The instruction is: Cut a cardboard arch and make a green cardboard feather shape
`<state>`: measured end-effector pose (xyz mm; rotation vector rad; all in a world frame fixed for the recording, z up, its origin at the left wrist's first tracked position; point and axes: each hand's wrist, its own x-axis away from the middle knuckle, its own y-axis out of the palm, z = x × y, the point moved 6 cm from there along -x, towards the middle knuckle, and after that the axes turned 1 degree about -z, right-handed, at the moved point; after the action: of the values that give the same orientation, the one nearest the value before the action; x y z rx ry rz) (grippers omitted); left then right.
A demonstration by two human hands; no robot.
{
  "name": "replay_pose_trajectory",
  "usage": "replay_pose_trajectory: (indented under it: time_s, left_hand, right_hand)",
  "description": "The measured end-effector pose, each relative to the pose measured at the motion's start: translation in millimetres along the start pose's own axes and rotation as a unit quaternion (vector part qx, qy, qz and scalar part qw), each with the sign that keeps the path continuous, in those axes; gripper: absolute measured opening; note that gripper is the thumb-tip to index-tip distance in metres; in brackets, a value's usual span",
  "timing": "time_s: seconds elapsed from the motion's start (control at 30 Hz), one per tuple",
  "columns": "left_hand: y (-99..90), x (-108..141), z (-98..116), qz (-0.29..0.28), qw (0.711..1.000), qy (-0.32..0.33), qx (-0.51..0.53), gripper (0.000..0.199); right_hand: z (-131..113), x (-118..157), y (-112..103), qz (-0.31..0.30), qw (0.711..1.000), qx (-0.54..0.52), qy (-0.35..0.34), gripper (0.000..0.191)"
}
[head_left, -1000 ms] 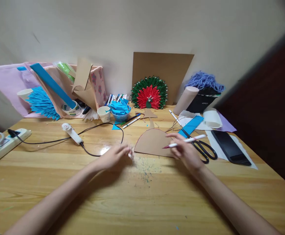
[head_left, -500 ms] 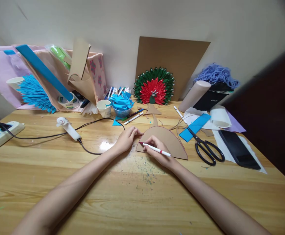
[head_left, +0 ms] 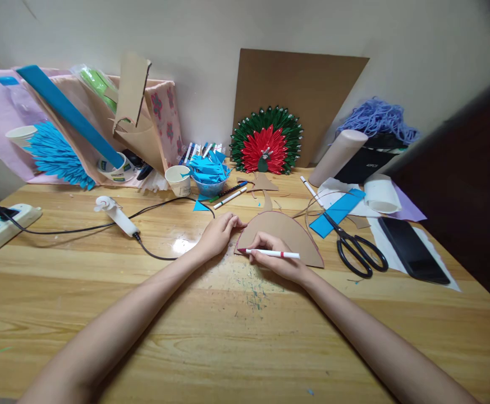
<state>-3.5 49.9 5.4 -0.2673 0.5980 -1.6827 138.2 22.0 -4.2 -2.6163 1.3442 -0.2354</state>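
Note:
A brown cardboard semicircle (head_left: pixel 287 234) lies flat on the table, its curved edge away from me and lined in dark red. My left hand (head_left: pixel 219 232) rests on the table at its left side, closed, fingertips holding the curved edge. In my right hand (head_left: pixel 275 253) is a white marker (head_left: pixel 282 255) with a red band, gripped like a pen. Its dark red tip meets the cardboard near the left corner. My right hand covers part of the cardboard.
Black-handled scissors (head_left: pixel 358 255) and a phone (head_left: pixel 413 251) lie on the right. To the left are a white glue gun (head_left: pixel 116 215) with its cord and a power strip (head_left: pixel 7 233). Behind stand a paper cup (head_left: pixel 178 180), a bowl of blue paper pieces (head_left: pixel 209 188) and a red-green peacock craft (head_left: pixel 266 143).
The marker tip has shifted slightly left and down along the cardboard's left edge, and the marker lies flatter. My left hand stays at the edge. The view has tilted a little.

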Motion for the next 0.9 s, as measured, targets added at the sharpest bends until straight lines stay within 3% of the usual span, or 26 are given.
replay_pose_trajectory:
  time_s: [0.13, 0.27, 0.4, 0.53, 0.67, 0.8, 0.9]
  left_hand:
    - [0.6, -0.3, -1.1, -0.003, 1.000, -0.009, 0.009, 0.032]
    - [0.9, -0.7, -2.0, -0.001, 1.000, -0.015, 0.008, 0.032]
    - [1.2, -0.5, -1.0, -0.001, 1.000, -0.008, 0.019, 0.033]
    - [-0.8, -0.3, 1.7, 0.007, 1.000, 0.000, 0.007, 0.031]
    - [-0.4, -0.5, 1.9, 0.002, 1.000, -0.001, 0.000, 0.032]
    - [0.5, -0.7, -0.6, 0.000, 1.000, -0.007, 0.006, 0.031]
    - [-0.1, -0.3, -0.1, 0.004, 1.000, -0.007, 0.003, 0.031]
  right_hand:
    - [-0.6, 0.0, -5.4, 0.035, 0.999, -0.006, -0.010, 0.007]
    - [2.6, -0.3, -0.3, -0.015, 1.000, -0.011, 0.011, 0.012]
    - [-0.2, -0.3, -5.8, 0.023, 1.000, -0.008, 0.003, 0.010]
    - [1.4, -0.2, -1.3, -0.026, 0.999, -0.015, 0.018, 0.012]
    - [-1.3, -0.1, -6.9, 0.015, 1.000, -0.004, 0.003, 0.010]
    - [-0.9, -0.4, -1.9, -0.025, 1.000, -0.002, 0.013, 0.012]
    - [-2.7, -0.7, -5.0, 0.007, 1.000, -0.028, 0.009, 0.009]
